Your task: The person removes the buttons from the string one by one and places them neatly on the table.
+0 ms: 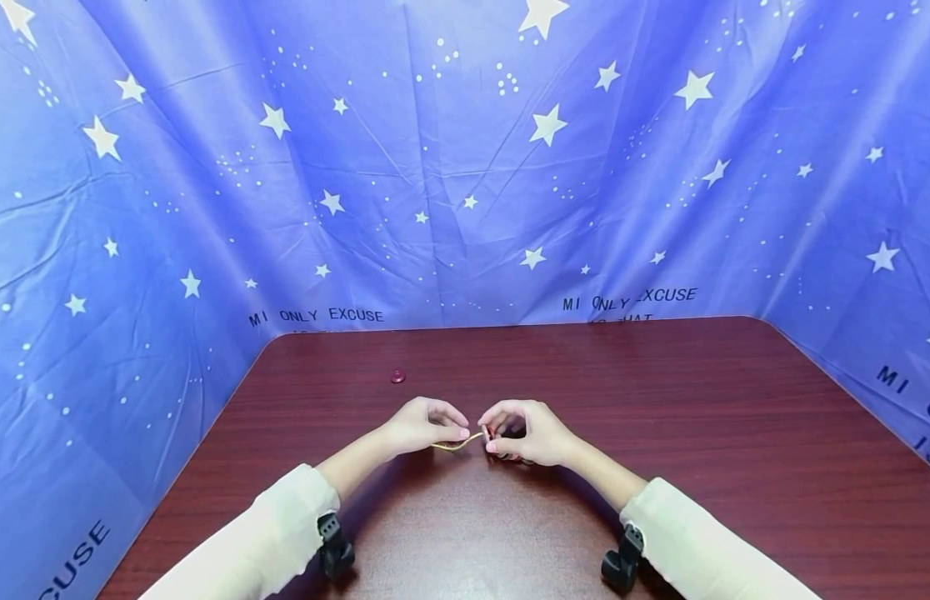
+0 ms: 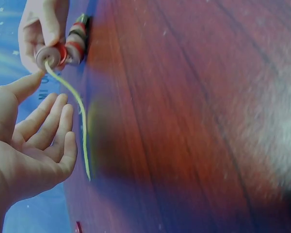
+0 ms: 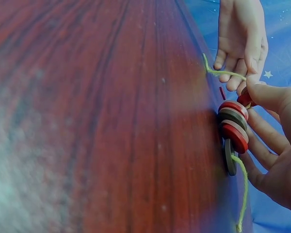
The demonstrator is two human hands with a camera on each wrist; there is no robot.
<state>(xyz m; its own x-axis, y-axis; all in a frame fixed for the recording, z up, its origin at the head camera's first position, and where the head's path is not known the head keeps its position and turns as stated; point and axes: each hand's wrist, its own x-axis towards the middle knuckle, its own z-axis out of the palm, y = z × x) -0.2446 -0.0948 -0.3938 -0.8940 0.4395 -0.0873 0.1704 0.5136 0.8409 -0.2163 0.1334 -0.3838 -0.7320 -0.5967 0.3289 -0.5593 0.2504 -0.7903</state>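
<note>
Several round buttons in red, dark and pale colours [image 3: 234, 125] are strung in a row on a yellow cord [image 2: 80, 104]. My right hand [image 1: 536, 432] pinches the end of the row between thumb and fingers. A pale button [image 2: 47, 57] faces my left hand there, the cord coming out of its middle. Close beside it is my left hand [image 2: 36, 141], thumb stretched toward that button and the other fingers loosely bent and apart. The cord's free length hangs past these fingers, outside their grip. In the right wrist view a second cord end [image 3: 243, 194] hangs below a dark button [image 3: 230, 158].
A loose red button [image 1: 398, 377] lies on the dark red wooden table [image 1: 660, 383], behind and left of the hands. A blue curtain with stars [image 1: 450, 167] surrounds the table's back and sides.
</note>
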